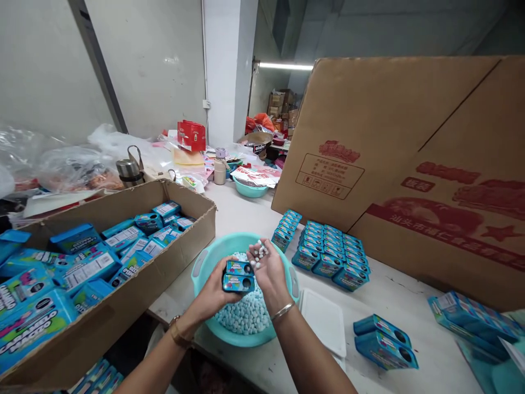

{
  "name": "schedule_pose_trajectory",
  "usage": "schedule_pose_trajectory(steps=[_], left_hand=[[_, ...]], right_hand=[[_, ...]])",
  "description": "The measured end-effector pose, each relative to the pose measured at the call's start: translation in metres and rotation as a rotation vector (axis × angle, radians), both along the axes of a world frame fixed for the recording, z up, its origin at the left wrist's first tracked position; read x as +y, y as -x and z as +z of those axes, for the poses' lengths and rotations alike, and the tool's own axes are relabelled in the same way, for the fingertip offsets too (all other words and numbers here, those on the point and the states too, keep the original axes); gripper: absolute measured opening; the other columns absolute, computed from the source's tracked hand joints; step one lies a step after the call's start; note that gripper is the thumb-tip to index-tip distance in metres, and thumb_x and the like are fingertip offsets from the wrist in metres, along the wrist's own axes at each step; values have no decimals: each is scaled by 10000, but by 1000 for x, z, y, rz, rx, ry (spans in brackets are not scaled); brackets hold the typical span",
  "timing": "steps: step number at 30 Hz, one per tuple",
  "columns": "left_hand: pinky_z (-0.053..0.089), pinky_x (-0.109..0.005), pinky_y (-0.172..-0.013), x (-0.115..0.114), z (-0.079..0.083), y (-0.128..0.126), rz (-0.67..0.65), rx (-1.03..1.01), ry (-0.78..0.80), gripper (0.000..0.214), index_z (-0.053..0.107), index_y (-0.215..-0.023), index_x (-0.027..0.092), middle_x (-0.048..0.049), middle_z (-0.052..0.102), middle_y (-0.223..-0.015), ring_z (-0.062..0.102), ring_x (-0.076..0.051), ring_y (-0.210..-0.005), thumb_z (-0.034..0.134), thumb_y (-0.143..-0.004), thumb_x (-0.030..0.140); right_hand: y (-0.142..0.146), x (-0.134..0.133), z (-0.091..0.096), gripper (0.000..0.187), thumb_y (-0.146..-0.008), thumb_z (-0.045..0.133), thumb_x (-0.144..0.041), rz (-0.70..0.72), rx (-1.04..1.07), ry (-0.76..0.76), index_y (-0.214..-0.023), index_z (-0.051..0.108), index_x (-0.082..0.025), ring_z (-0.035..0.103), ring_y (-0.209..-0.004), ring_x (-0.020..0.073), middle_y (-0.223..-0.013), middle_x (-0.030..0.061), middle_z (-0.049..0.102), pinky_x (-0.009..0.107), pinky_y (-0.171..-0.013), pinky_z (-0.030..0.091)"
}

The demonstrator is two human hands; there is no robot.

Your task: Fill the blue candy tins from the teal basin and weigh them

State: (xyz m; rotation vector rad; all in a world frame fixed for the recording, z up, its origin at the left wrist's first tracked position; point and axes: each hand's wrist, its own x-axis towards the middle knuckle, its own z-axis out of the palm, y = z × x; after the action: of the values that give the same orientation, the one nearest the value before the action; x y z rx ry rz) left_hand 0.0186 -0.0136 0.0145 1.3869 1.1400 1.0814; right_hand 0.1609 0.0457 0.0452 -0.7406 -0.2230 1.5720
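My left hand [214,291] grips two small blue candy boxes [238,276] side by side, each with a dark round hole on its top face. Close by on the right, my right hand [270,273] is turned palm up and cupped around several small white candies [260,251]. Both hands are over a turquoise basin [248,340], which holds a heap of pale blue and white candies [245,314]. A bracelet is on my right wrist and a watch or band on my left.
An open cardboard box [164,273] full of blue boxes stands at left. Rows of upright blue boxes [328,253] sit behind the basin, before a large carton [402,164]. White lids [324,323] and two more boxes [385,342] lie at right.
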Motion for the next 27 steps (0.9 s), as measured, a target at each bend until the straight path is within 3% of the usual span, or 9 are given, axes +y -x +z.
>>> schedule_pose_trajectory(steps=[3, 7, 10, 13, 17, 21, 24, 27], left_hand=[[469, -363, -945, -6, 4, 17, -58, -84, 48, 810, 458, -1304, 222, -71, 611, -1211, 604, -252, -1061, 800, -572, 165], [475, -314, -885, -12, 4, 32, -88, -196, 108, 842, 443, -1328, 236, -60, 613, -1202, 610, -229, -1018, 799, -574, 118], [475, -257, -783, -13, 1, 27, -81, -288, 158, 875, 438, -1326, 249, -43, 632, -1148, 613, -200, -944, 796, -547, 73], [473, -236, -728, -15, -2, 11, -40, -407, 246, 909, 443, -1318, 268, -22, 653, -1097, 619, -194, -915, 763, -505, 17], [487, -240, -778, -17, 1, -4, -15, -468, 294, 870, 474, -1285, 268, -20, 660, -1122, 628, -205, -978, 729, -504, -16], [505, -260, -792, -12, 21, -16, -35, -406, 264, 842, 445, -1307, 272, -47, 640, -1196, 635, -222, -1003, 764, -565, 32], [511, -275, -808, -7, 39, -38, -96, -335, 234, 833, 458, -1313, 265, -56, 633, -1213, 634, -239, -1013, 791, -574, 71], [503, -279, -844, -6, 50, -75, -212, -286, 225, 846, 460, -1335, 287, -36, 646, -1198, 631, -240, -1028, 810, -587, 99]], right_hand=[[-16, 4, -9, 142, -780, 683, -293, 100, -25, 17, -839, 582, -212, 644, -653, 143, -610, -41, 608, 298, -723, 532], [-32, -1, -28, 228, -734, 758, -371, 228, -541, -172, -878, 685, -211, 649, -843, 183, -793, 9, 701, 304, -798, 505], [-30, -11, -33, 260, -728, 769, -408, 166, -794, -312, -915, 738, -229, 590, -1079, 210, -1028, 37, 715, 313, -951, 452], [-18, -24, -29, 334, -830, 642, -514, 85, -745, -328, -992, 738, -238, 568, -1146, 202, -1121, 42, 697, 309, -1011, 417], [-9, -40, -21, 490, -906, 458, -616, 136, -687, -280, -1007, 723, -216, 620, -1054, 206, -1070, 57, 711, 345, -1004, 430], [-16, -55, -10, 457, -883, 529, -599, 34, -710, -351, -1154, 668, -258, 551, -1181, 202, -1224, 29, 657, 339, -1059, 385], [-42, -62, -2, 419, -930, 473, -548, -22, -697, -398, -1160, 661, -253, 566, -1165, 196, -1230, 35, 652, 341, -1044, 398], [-100, -70, -2, 399, -930, 458, -537, -288, -568, -329, -1062, 681, -233, 605, -1110, 201, -1140, 54, 687, 364, -994, 438]])
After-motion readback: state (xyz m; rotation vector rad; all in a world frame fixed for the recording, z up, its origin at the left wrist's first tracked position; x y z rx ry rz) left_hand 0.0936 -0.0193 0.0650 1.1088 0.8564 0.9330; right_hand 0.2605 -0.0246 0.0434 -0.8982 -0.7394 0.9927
